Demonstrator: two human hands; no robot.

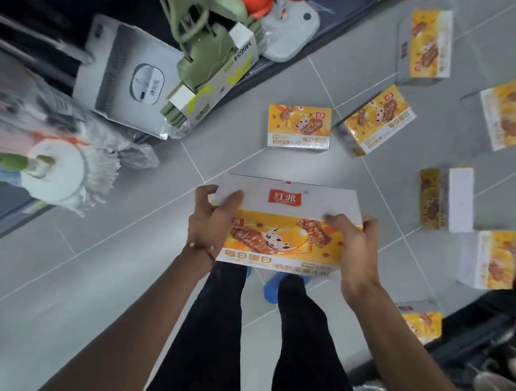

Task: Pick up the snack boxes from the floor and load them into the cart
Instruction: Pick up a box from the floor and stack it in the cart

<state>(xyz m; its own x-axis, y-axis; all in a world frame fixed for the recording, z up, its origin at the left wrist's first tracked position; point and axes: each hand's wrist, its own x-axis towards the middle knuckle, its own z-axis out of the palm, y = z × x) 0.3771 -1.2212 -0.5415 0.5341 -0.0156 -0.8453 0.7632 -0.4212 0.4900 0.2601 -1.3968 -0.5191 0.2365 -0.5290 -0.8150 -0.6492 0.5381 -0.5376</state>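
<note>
Holding one snack box clear of the floor, above the blue shoes. Left hand clamped on its left end, right hand clamped on its right end, fingers curled over the far top edge. Long axis running side to side across the view; orange printed face up, white panel with the red logo pointing away. Other snack boxes scattered on the tiles ahead and to the right, at mixed angles.
</note>
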